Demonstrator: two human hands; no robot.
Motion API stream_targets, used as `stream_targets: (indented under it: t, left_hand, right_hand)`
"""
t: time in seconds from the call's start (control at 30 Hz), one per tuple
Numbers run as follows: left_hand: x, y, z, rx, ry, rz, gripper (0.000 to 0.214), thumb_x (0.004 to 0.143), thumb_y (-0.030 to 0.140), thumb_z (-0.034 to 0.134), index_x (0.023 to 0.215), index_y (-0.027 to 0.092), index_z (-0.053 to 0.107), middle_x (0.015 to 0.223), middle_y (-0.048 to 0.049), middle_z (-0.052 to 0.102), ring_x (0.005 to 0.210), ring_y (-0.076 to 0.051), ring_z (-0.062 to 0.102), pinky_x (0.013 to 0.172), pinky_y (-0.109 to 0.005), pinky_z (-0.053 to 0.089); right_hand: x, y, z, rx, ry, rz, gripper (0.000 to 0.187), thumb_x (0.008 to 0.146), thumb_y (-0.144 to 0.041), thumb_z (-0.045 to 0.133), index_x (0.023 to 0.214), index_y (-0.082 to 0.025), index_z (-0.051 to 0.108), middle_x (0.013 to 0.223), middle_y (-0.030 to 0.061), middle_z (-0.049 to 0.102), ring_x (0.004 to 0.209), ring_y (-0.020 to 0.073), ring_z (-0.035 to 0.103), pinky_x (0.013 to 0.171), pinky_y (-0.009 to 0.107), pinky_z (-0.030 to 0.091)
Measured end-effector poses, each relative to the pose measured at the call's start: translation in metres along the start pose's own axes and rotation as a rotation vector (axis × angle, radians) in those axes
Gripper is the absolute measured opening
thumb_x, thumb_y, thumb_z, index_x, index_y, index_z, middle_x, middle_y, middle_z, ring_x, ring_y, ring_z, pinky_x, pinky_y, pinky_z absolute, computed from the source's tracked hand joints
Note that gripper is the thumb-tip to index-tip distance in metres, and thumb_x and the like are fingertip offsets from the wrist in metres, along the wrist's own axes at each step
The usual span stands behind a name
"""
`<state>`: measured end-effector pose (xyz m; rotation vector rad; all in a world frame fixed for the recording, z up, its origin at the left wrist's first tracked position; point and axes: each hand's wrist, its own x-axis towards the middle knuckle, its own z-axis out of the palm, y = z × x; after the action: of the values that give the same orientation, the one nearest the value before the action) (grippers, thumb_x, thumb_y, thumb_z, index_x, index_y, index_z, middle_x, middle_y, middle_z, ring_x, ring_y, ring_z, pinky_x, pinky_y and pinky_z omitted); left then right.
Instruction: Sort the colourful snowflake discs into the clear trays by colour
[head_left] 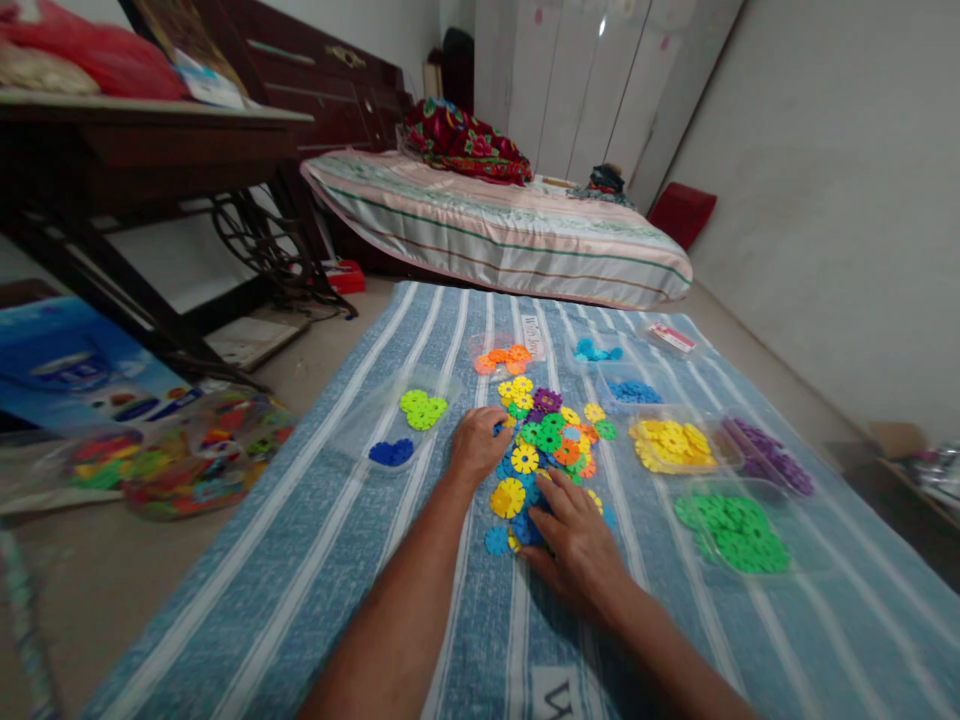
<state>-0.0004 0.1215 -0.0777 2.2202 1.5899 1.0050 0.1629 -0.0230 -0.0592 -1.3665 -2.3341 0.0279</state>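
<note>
A loose pile of mixed flower-shaped plastic discs lies mid-cloth, with a yellow disc (pixel 508 497), a green disc (pixel 550 433) and a purple disc (pixel 546 402) among them. At its left edge, my left hand (pixel 477 446) is closed, its fingertips pinching a dark blue disc (pixel 498 429). My right hand (pixel 579 535) rests on the near right side of the pile, fingers spread and touching the discs. Blue discs (pixel 531 526) lie between its thumb and forefinger. The palm hides whatever is under it.
Around the pile stand clear tubs with sorted discs: lime and dark blue (pixel 358 425), orange (pixel 480 345), light blue (pixel 574 358), blue (pixel 606 395), yellow (pixel 731 450), purple (pixel 731 425), green (pixel 810 560). A striped cloth (pixel 300 600) lies beneath. Beyond is a bed (pixel 480 225).
</note>
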Motion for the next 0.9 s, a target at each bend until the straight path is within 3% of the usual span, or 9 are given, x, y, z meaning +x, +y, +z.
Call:
stream_targets:
  t: [0.23, 0.6, 0.7, 0.8, 0.9]
  left_hand:
    - [0.001, 0.0, -0.001, 0.012, -0.01, -0.008, 0.017, 0.076, 0.021, 0.061, 0.09, 0.021, 0.07, 0.104, -0.0049, 0.073, 0.102, -0.021, 0.064, 0.096, -0.035, 0.048]
    - [0.004, -0.003, -0.002, -0.014, 0.013, 0.02, 0.015, 0.078, 0.025, 0.057, 0.087, 0.023, 0.069, 0.101, -0.0031, 0.073, 0.099, -0.02, 0.065, 0.095, -0.035, 0.048]
    - [0.003, -0.002, -0.003, -0.01, 0.006, 0.021, 0.017, 0.078, 0.026, 0.056, 0.088, 0.023, 0.069, 0.101, -0.0033, 0.073, 0.099, -0.02, 0.065, 0.094, -0.034, 0.048]
    - [0.003, -0.003, -0.003, -0.009, 0.002, 0.021, 0.017, 0.077, 0.025, 0.056, 0.088, 0.024, 0.069, 0.102, -0.003, 0.073, 0.1, -0.02, 0.065, 0.095, -0.035, 0.048]
    - [0.003, -0.004, -0.002, -0.013, 0.001, 0.012, 0.017, 0.076, 0.025, 0.057, 0.088, 0.024, 0.069, 0.102, -0.0029, 0.073, 0.101, -0.02, 0.064, 0.095, -0.034, 0.048]
  right_hand:
    - [-0.009, -0.002, 0.013, 0.012, 0.197, -0.049, 0.024, 0.081, -0.029, 0.065, 0.102, -0.017, 0.065, 0.123, 0.014, 0.061, 0.123, 0.0318, 0.048, 0.098, 0.05, 0.044]
    - [-0.004, -0.002, 0.007, 0.128, 0.404, -0.125, 0.008, 0.086, -0.018, 0.058, 0.092, -0.019, 0.064, 0.101, 0.0082, 0.068, 0.108, 0.0232, 0.058, 0.091, 0.043, 0.048]
    - [0.01, 0.017, -0.005, 0.161, 0.398, -0.148, 0.007, 0.087, -0.018, 0.057, 0.088, -0.02, 0.064, 0.096, 0.007, 0.069, 0.101, 0.0205, 0.061, 0.087, 0.039, 0.05]
    - [0.036, 0.056, -0.032, 0.063, 0.43, -0.141, 0.011, 0.09, -0.021, 0.055, 0.085, -0.02, 0.065, 0.092, 0.0071, 0.069, 0.095, 0.0202, 0.062, 0.085, 0.039, 0.05]
    - [0.063, 0.103, -0.066, -0.13, 0.588, -0.01, 0.015, 0.09, -0.025, 0.055, 0.083, -0.019, 0.066, 0.087, 0.0094, 0.069, 0.092, 0.0227, 0.062, 0.084, 0.041, 0.049]
